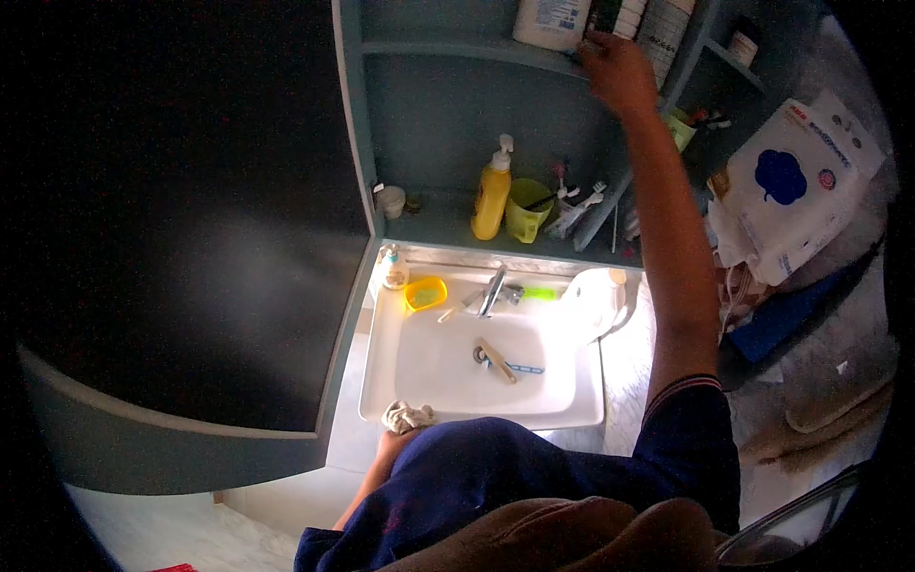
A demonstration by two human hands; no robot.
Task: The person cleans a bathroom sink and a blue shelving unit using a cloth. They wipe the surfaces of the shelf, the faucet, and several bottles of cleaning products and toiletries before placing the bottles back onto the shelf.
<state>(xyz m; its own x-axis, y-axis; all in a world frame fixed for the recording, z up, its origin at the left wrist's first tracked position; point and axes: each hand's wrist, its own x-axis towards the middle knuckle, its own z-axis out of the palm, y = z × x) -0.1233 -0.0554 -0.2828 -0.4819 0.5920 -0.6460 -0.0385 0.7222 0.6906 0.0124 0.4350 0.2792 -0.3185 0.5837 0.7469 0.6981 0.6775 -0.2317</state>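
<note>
My left hand (pixel 393 444) is closed around a crumpled greyish cloth (pixel 408 417) at the front left corner of the white sink (pixel 484 405). High up, my right hand (pixel 621 74) reaches to the edge of the cabinet's upper shelf (pixel 448 48). Its fingers are bent and close together in the dim light; what they hold, if anything, I cannot make out. Just beside those fingers stand a white bottle (pixel 551 21) and a dark container with pale bands (pixel 620 17). A tall patterned container (pixel 664 38) is right of the hand.
An open cabinet door (pixel 349 191) spans the left. The lower shelf holds a yellow pump bottle (pixel 492 198), green cup (pixel 527 212) and toothbrushes (pixel 578 208). Brushes (pixel 497 361) lie in the basin below the faucet (pixel 493 291). A white jug (pixel 593 303) and white package (pixel 797 186) are rightward.
</note>
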